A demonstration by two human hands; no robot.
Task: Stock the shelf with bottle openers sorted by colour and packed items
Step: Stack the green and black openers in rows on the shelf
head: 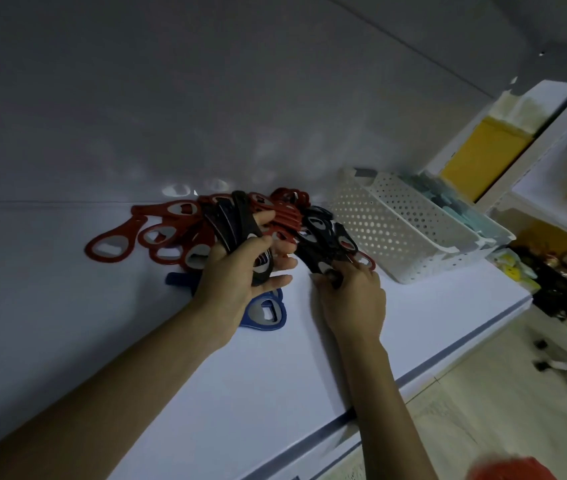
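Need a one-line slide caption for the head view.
Left hand and right hand each grip black openers over the mixed pile on the shelf, beside a basket.

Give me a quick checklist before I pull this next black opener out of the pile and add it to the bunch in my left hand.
1. Left hand grips the black bunch: ok.
2. Bunch is all black: cannot tell, fingers hide part of it.
3. Right hand has a hold on the next black opener: ok.
4. Red openers sorted clear of the black ones: not ok, some lie mixed in the pile.
5. Blue opener out of the way: not ok, it lies partly under the left hand.
6. Bare shelf in front for setting things down: ok.
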